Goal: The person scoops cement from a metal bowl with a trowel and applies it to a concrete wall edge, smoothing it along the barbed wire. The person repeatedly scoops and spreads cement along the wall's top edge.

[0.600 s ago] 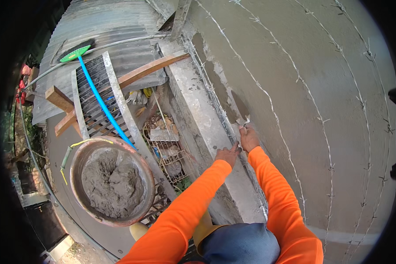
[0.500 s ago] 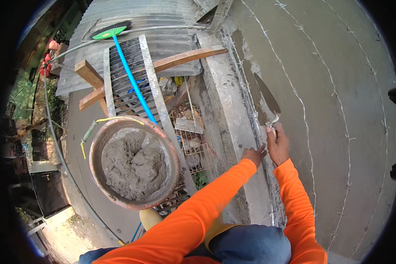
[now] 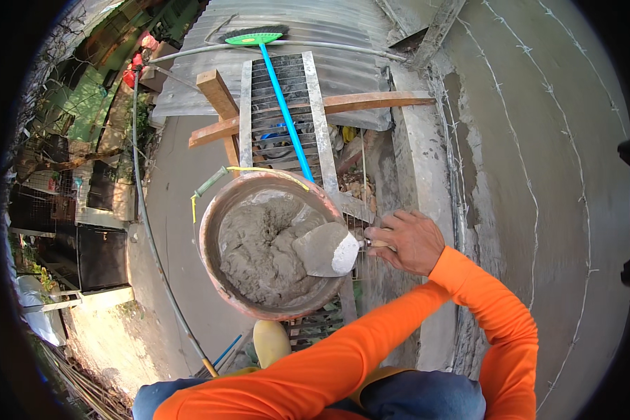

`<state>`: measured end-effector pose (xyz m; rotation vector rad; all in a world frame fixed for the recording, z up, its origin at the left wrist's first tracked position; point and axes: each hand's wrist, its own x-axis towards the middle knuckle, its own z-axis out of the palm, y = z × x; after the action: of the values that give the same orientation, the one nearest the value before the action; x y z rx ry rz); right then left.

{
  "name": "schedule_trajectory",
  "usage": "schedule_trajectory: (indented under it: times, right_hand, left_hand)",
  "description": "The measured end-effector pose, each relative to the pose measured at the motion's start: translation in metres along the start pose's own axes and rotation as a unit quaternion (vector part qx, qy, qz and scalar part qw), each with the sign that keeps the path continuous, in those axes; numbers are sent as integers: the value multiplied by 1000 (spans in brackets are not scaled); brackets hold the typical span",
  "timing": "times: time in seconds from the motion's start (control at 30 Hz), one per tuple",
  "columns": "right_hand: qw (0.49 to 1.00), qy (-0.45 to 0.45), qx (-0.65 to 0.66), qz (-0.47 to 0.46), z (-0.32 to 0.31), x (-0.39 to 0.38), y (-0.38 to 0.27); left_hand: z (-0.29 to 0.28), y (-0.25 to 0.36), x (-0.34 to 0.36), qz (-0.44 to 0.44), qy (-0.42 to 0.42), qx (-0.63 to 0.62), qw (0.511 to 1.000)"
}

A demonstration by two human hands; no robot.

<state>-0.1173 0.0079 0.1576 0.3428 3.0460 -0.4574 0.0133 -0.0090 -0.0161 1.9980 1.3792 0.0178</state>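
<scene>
My right hand [image 3: 414, 241] is closed round the handle of a trowel [image 3: 322, 250]. Its broad blade lies over the right side of a round bucket [image 3: 208, 262], against the wet grey mortar [image 3: 259, 248] inside. A pale patch shows on the blade near the handle. From the lower left my left forearm [image 3: 357, 334] reaches across and passes beneath the right one. The left hand itself is hidden behind the right forearm.
The bucket rests on a metal ladder-like rack [image 3: 320, 115], with a blue-handled broom [image 3: 285, 105] lying along it. Barbed wire [image 3: 535, 210] runs over the grey wall at right. A wooden beam [image 3: 378, 102] crosses behind, and a boot [image 3: 270, 343] shows below the bucket.
My right hand has brought the trowel from the wall at right leftward to the bucket's mortar. The left hand has gone out of sight behind the right forearm. The view has shifted left.
</scene>
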Motion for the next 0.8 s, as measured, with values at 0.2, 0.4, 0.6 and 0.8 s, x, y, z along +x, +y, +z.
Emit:
schedule_trajectory:
  times: [0.2, 0.4, 0.6, 0.8]
  right_hand:
    - [987, -33, 150, 49, 16, -23, 1]
    - [966, 105, 234, 23, 30, -37, -2]
    - [913, 247, 269, 179, 21, -115, 1]
    - [796, 307, 220, 474, 34, -229, 5]
  left_hand:
    - [10, 0, 1, 15, 37, -22, 999]
    - [12, -13, -1, 34, 65, -52, 996]
    - [24, -25, -11, 46, 121, 43, 991]
    - [2, -18, -4, 7, -59, 50, 997]
